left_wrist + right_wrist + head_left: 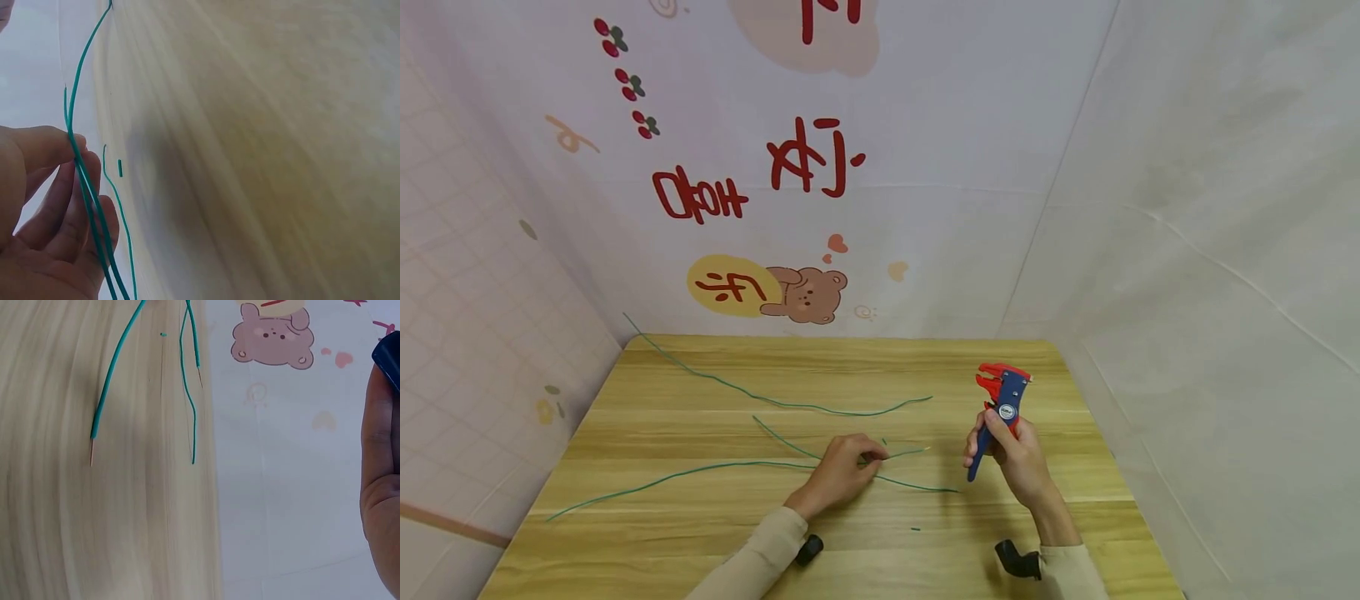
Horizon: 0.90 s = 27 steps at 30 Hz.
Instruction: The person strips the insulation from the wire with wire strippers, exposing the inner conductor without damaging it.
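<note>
My left hand pinches two thin green wires between thumb and fingertips, just over the table. One wire end runs on toward the front right, the other toward the back right. In the right wrist view both ends show bare copper, one copper tip nearer and the other copper tip farther back. My right hand grips a wire stripper by its blue handle, red jaws upward, raised at the right. Nothing lies between those jaws.
Another green wire lies along the back of the wooden table. A short green offcut is near the front, and a second offcut sits beyond my left hand. Printed cloth walls stand at the back and both sides.
</note>
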Each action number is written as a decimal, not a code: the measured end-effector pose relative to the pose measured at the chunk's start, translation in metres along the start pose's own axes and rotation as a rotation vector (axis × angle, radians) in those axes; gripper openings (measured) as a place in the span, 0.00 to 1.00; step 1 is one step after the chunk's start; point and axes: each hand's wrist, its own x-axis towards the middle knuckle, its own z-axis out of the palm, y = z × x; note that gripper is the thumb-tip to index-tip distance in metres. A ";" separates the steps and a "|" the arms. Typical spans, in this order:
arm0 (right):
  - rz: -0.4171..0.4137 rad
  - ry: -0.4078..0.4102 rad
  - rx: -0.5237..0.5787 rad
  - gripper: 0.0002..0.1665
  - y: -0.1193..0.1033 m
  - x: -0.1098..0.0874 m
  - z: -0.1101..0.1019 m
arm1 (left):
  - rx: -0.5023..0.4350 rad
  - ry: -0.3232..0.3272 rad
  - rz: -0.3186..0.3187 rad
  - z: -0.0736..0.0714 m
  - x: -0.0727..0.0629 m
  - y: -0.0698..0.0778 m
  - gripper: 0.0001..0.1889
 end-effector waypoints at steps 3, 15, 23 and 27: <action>0.002 0.005 -0.001 0.20 0.001 -0.001 -0.004 | -0.007 -0.015 0.003 0.002 0.002 0.001 0.08; 0.018 0.061 0.000 0.20 0.004 -0.004 -0.019 | -0.016 -0.110 -0.035 0.008 0.014 0.005 0.08; 0.012 0.056 0.019 0.20 0.005 -0.007 -0.027 | -0.037 -0.128 -0.057 0.016 0.020 0.005 0.09; 0.017 0.063 0.022 0.20 0.006 -0.007 -0.029 | -0.052 -0.127 -0.044 0.019 0.022 0.004 0.09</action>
